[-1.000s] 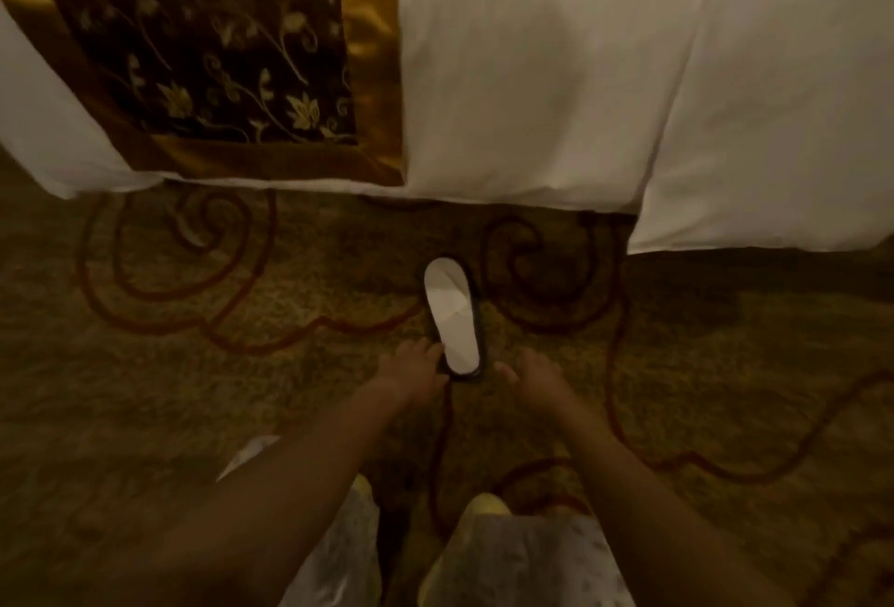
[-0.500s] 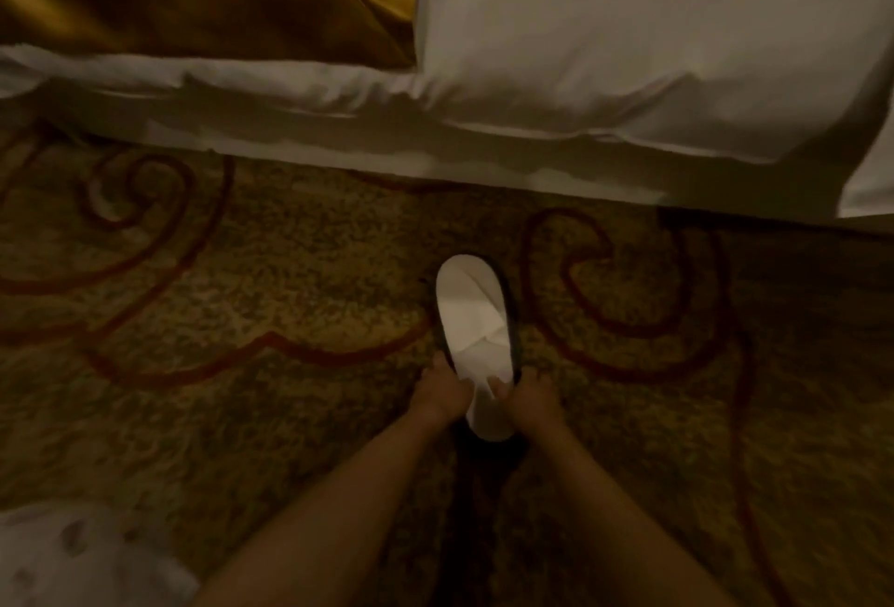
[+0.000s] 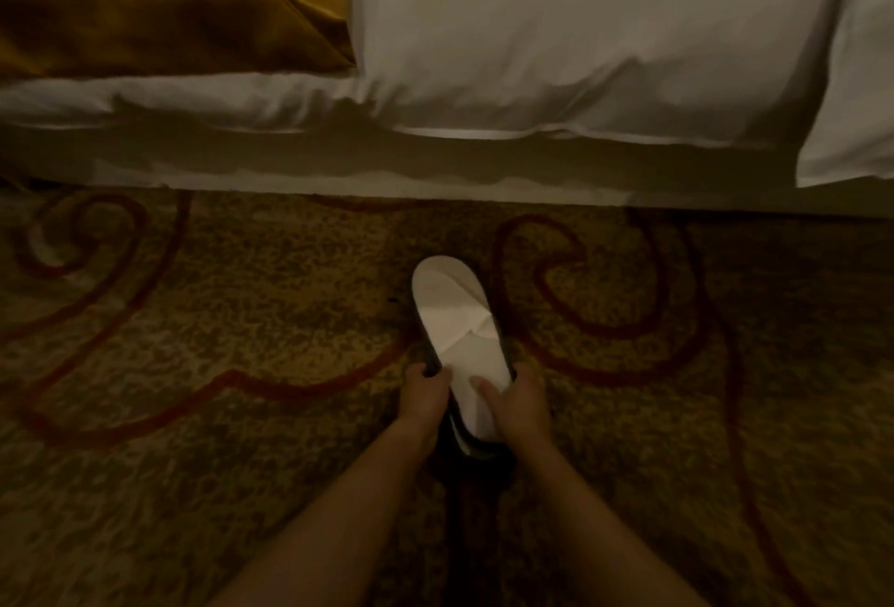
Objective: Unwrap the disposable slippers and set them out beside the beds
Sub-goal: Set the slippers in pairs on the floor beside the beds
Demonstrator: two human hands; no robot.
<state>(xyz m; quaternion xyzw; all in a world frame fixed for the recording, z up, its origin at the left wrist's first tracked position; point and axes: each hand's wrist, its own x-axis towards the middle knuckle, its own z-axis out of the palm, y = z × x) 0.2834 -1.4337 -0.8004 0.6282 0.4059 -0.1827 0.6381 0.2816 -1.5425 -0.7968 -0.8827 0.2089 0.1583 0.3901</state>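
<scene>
Slipper (image 3: pixel 452 316): white, flat, lies on carpet (image 3: pixel 242 316); toe end points away from both hands toward bed, heel end between the hands. Dark edge shows under it; cannot tell if 2nd slipper or shadow.
L hand (image 3: pixel 425 396): at slipper's left heel edge, fingers curled, thumb on top, pinching the edge.
R hand (image 3: pixel 515 405): at right heel edge, thumb laid on the white top, fingers wrapped round the side; gripping.
Bed (image 3: pixel 435 171): well beyond the fingertips, white base strip along carpet.
Duvet (image 3: pixel 580 25): white, hangs over bed edge, ahead of R hand.
Bed runner (image 3: pixel 145 25): gold/brown, ahead and left of L hand.
</scene>
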